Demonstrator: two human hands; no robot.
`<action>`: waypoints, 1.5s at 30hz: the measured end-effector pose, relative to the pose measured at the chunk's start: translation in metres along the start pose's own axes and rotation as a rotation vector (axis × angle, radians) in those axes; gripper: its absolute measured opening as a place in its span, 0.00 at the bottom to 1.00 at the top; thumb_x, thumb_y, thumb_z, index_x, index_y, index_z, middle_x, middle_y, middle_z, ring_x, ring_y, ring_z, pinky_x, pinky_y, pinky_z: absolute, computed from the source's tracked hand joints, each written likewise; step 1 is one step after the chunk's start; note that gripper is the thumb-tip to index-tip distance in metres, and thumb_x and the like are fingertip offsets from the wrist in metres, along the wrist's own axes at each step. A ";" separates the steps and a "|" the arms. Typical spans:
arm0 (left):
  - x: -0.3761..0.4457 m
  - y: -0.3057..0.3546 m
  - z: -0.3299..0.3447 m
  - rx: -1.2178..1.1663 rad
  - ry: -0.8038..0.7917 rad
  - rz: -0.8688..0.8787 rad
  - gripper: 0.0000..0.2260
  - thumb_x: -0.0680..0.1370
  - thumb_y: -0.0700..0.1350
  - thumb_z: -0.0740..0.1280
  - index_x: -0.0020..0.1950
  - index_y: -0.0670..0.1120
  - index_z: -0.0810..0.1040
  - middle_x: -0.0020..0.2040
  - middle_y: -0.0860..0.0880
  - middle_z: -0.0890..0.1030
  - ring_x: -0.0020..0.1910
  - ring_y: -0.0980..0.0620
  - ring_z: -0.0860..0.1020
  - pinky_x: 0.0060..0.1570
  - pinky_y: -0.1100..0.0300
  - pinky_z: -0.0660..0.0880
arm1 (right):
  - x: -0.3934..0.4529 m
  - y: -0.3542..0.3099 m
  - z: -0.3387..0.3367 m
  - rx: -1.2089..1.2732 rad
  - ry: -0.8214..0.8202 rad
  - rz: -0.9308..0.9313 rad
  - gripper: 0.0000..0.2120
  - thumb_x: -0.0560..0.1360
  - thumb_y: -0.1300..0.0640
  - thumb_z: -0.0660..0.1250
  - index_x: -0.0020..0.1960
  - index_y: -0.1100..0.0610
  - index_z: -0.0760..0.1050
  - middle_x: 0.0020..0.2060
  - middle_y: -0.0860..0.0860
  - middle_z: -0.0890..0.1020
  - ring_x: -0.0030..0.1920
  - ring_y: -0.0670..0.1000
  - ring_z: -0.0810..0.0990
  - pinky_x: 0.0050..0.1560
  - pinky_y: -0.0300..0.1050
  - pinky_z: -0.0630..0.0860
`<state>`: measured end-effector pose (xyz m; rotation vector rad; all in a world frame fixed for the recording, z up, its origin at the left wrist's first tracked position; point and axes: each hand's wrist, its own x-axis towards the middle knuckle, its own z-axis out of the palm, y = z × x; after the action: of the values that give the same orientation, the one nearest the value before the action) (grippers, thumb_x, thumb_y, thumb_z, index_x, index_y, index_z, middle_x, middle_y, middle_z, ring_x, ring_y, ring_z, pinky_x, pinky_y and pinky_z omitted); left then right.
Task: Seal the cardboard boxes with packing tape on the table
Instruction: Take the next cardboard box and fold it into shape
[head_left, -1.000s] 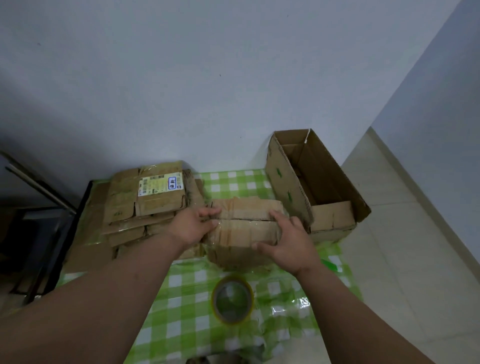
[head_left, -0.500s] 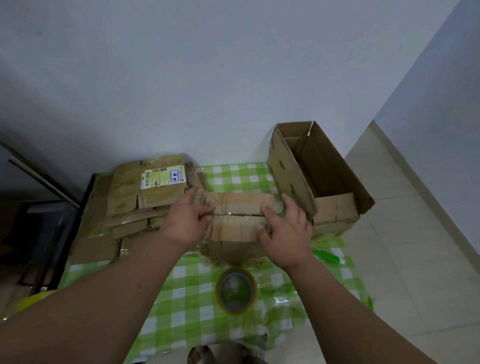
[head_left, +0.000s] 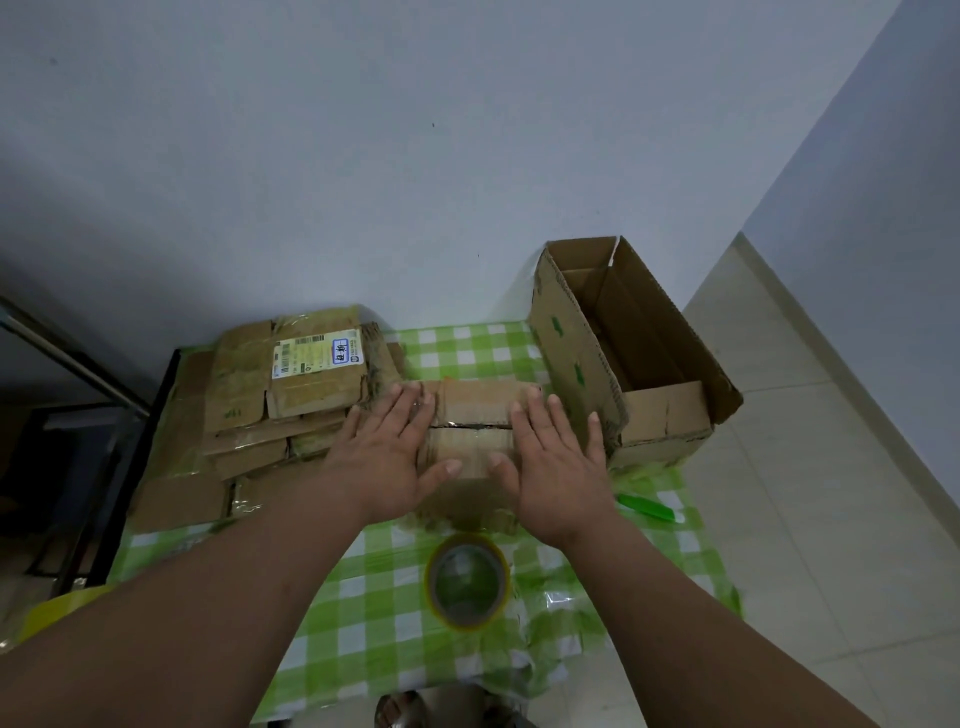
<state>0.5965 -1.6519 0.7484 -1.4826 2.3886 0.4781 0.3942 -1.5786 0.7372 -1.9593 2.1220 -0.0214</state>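
on a green checked bench (head_left: 363, 613), a small cardboard box (head_left: 470, 415) sits centre, its two top flaps meeting at a dark seam. where the fingers gripped its sides a moment ago, left hand (head_left: 387, 457) and right hand (head_left: 556, 467) now lie flat and spread on the flaps, holding nothing. the flaps look pressed shut, likely ready for taping. a tape roll (head_left: 466, 581) lies nearer, untouched.

Surface (head_left: 467, 348) covered by a green-and-white checked cloth. Lying directly on it: a pile of flattened cardboard (head_left: 270, 410) at left, a small closed box (head_left: 475, 415) at centre, an open box (head_left: 623, 358) at right, a tape roll (head_left: 467, 584) nearest the viewer, and a green object (head_left: 647, 508) beside the open box.
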 end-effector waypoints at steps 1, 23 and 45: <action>0.001 0.000 -0.002 0.017 -0.020 -0.005 0.45 0.68 0.76 0.37 0.78 0.54 0.32 0.77 0.55 0.29 0.75 0.55 0.30 0.76 0.43 0.38 | 0.000 -0.001 0.000 -0.004 -0.004 -0.002 0.41 0.72 0.33 0.31 0.80 0.51 0.41 0.79 0.48 0.37 0.78 0.49 0.34 0.73 0.62 0.29; -0.015 0.005 -0.007 -0.001 0.311 0.007 0.24 0.82 0.55 0.55 0.79 0.54 0.57 0.76 0.55 0.60 0.75 0.49 0.57 0.75 0.45 0.47 | -0.020 -0.010 -0.002 0.289 0.403 0.068 0.20 0.73 0.51 0.69 0.64 0.53 0.74 0.63 0.51 0.73 0.65 0.56 0.64 0.65 0.55 0.60; -0.069 -0.005 0.048 -0.075 0.663 -0.109 0.27 0.74 0.51 0.64 0.72 0.47 0.68 0.67 0.43 0.70 0.63 0.42 0.65 0.65 0.39 0.61 | -0.085 -0.016 0.090 -0.086 -0.294 -0.300 0.23 0.72 0.50 0.65 0.67 0.47 0.73 0.68 0.48 0.73 0.74 0.56 0.59 0.74 0.59 0.46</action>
<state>0.6333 -1.5783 0.7328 -2.0406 2.7553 0.0414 0.4330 -1.4820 0.6683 -2.1596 1.6596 0.2889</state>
